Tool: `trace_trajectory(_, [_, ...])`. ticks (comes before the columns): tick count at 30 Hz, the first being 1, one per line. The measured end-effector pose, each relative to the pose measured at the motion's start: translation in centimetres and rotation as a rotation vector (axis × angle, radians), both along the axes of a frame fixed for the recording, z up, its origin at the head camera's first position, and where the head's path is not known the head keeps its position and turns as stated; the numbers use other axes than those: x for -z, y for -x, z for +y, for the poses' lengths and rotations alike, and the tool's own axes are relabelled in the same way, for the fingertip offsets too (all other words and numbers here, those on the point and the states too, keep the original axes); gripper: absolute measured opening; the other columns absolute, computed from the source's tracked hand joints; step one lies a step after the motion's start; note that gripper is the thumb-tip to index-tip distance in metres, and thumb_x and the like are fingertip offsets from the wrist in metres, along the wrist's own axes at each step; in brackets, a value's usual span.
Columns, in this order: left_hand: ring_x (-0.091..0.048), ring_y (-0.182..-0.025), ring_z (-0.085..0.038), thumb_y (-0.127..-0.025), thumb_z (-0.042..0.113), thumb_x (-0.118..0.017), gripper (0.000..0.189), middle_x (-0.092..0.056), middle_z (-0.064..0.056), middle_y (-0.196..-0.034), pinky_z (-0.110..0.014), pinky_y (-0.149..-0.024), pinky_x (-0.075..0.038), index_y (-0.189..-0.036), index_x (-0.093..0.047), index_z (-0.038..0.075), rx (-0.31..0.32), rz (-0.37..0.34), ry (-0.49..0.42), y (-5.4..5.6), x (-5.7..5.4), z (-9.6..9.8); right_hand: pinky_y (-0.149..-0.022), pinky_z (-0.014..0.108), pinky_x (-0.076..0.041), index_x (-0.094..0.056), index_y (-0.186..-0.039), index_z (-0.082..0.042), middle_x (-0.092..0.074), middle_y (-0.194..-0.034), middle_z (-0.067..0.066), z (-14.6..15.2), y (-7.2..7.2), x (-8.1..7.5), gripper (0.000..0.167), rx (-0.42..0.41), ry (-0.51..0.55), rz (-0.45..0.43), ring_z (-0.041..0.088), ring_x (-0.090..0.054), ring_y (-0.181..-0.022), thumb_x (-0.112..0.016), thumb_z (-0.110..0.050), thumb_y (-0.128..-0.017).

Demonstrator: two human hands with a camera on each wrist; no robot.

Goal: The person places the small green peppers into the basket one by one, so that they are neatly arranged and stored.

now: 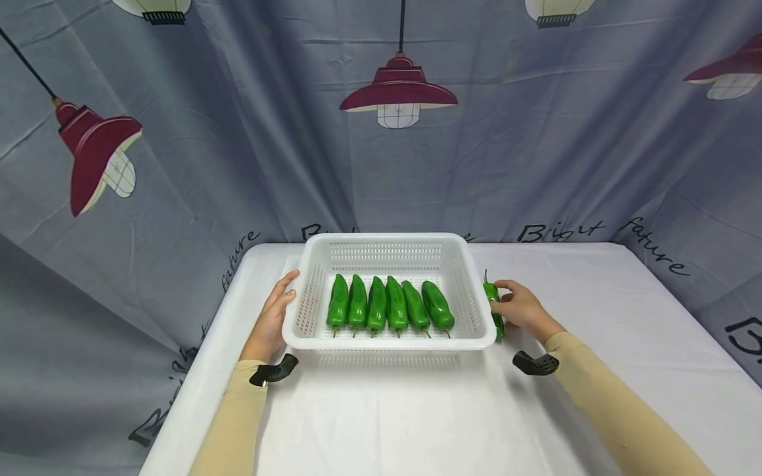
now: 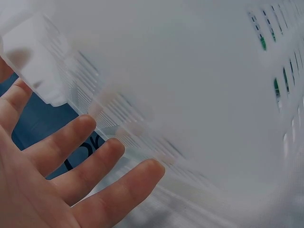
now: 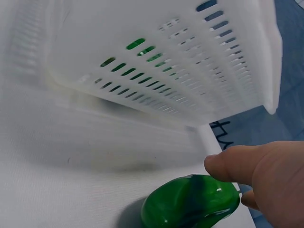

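A white perforated plastic basket [image 1: 389, 344] stands on the white-covered table, with a row of several green peppers [image 1: 377, 305] in it. My left hand [image 1: 275, 317] is at its left side; in the left wrist view the fingers [image 2: 114, 194] are straight and spread, their tips by the slotted wall. Outside the basket, against its right side, one more green pepper [image 3: 190, 202] lies on the cloth. My right hand [image 1: 520, 309] pinches it between thumb and fingers, one digit [image 3: 237, 164] across its top and another near its stem end. The palm is hidden.
The white cloth [image 1: 381, 423] covers the table on both sides of the basket. A blue-grey curtain [image 1: 268, 132] printed with red lamps and lettering hangs behind and around the table. A black camera mount [image 1: 536, 363] sits on each wrist.
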State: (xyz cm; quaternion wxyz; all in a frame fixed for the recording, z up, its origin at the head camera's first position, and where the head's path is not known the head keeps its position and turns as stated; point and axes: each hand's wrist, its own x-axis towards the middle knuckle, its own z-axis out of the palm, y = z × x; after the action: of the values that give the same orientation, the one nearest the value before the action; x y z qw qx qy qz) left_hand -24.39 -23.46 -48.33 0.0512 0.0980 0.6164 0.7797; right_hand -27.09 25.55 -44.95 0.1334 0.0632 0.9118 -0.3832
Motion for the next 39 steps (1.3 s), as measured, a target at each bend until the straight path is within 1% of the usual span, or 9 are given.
trace_trajectory(4, [-0.056,-0.122,-0.004,-0.11,0.027,-0.039,0.041,-0.047,0.009,-0.143,-0.022,-0.096,-0.051,-0.15,-0.032,0.027,-0.001,-0.001,0.003,0.0,0.0,0.0,-0.078,0.038,-0.058,-0.027,-0.156,0.001,-0.045,-0.144,0.038,-0.2,0.2,0.3,0.076,0.001,-0.04,0.014,0.042,-0.06,-0.115,-0.064,-0.024,-0.095])
trace_trajectory(10, [-0.056,-0.122,-0.004,-0.109,0.026,-0.039,0.04,-0.048,0.01,-0.143,-0.022,-0.096,-0.051,-0.149,-0.033,0.029,-0.002,-0.005,-0.005,-0.1,-0.1,0.0,-0.073,0.035,-0.056,-0.026,-0.158,-0.001,-0.044,-0.147,0.037,-0.2,0.4,0.6,0.069,0.026,-0.031,0.01,0.041,-0.06,-0.116,-0.057,-0.022,-0.099])
trace_trajectory(14, [-0.057,-0.12,-0.003,-0.11,0.026,-0.039,0.04,-0.05,0.011,-0.142,-0.022,-0.095,-0.051,-0.149,-0.033,0.028,-0.001,0.0,-0.01,-0.1,-0.2,0.0,-0.068,0.032,-0.056,-0.03,-0.156,-0.001,-0.048,-0.144,0.037,-0.1,0.5,0.8,0.067,0.04,-0.032,0.036,0.039,-0.063,-0.111,-0.06,-0.016,-0.098])
trace_trajectory(17, [-0.058,-0.119,-0.003,-0.11,0.026,-0.039,0.039,-0.052,0.013,-0.14,-0.022,-0.094,-0.052,-0.149,-0.033,0.028,-0.003,0.006,-0.013,-0.1,-0.1,0.0,-0.067,0.032,-0.056,-0.032,-0.155,0.0,-0.052,-0.141,0.036,-0.1,0.5,0.9,0.067,0.039,-0.043,0.062,0.041,-0.063,-0.112,-0.061,-0.015,-0.097])
trace_trajectory(22, [-0.058,-0.119,-0.002,-0.11,0.027,-0.039,0.039,-0.051,0.013,-0.14,-0.021,-0.094,-0.052,-0.149,-0.034,0.028,-0.012,0.013,0.0,-0.1,0.0,0.0,-0.073,0.035,-0.057,-0.029,-0.157,-0.001,-0.052,-0.141,0.035,-0.3,0.4,1.0,0.071,0.038,-0.054,0.075,0.046,-0.06,-0.121,-0.06,-0.019,-0.096])
trace_trajectory(24, [-0.057,-0.12,-0.002,-0.11,0.027,-0.039,0.04,-0.05,0.014,-0.141,-0.021,-0.095,-0.052,-0.149,-0.033,0.028,-0.015,0.016,0.01,-0.1,0.0,0.0,-0.077,0.038,-0.058,-0.029,-0.157,-0.001,-0.052,-0.14,0.035,-0.4,0.4,1.1,0.072,0.039,-0.068,0.082,0.046,-0.059,-0.12,-0.06,-0.021,-0.096])
trace_trajectory(28, [-0.056,-0.122,-0.001,-0.11,0.028,-0.039,0.041,-0.049,0.014,-0.141,-0.021,-0.096,-0.051,-0.15,-0.034,0.028,-0.016,0.012,0.016,0.0,0.1,0.1,-0.091,0.05,-0.055,-0.032,-0.155,0.0,-0.056,-0.135,0.035,-0.4,0.6,1.3,0.07,0.012,-0.116,0.122,0.046,-0.06,-0.119,-0.061,-0.022,-0.096])
trace_trajectory(31, [-0.056,-0.122,-0.002,-0.109,0.027,-0.04,0.04,-0.05,0.015,-0.14,-0.021,-0.096,-0.051,-0.149,-0.033,0.028,-0.014,0.007,0.009,0.0,0.0,0.1,-0.097,0.056,-0.051,-0.034,-0.154,0.001,-0.06,-0.13,0.035,-0.3,0.7,1.2,0.068,-0.022,-0.14,0.148,0.046,-0.061,-0.117,-0.062,-0.02,-0.096])
trace_trajectory(39, [-0.057,-0.12,-0.002,-0.11,0.028,-0.039,0.041,-0.049,0.012,-0.142,-0.022,-0.095,-0.051,-0.15,-0.032,0.027,-0.016,0.012,0.02,-0.1,0.0,0.1,-0.092,0.052,-0.054,-0.03,-0.155,0.001,-0.058,-0.132,0.036,0.1,0.6,1.3,0.075,-0.035,-0.128,0.11,0.045,-0.062,-0.116,-0.064,-0.022,-0.093])
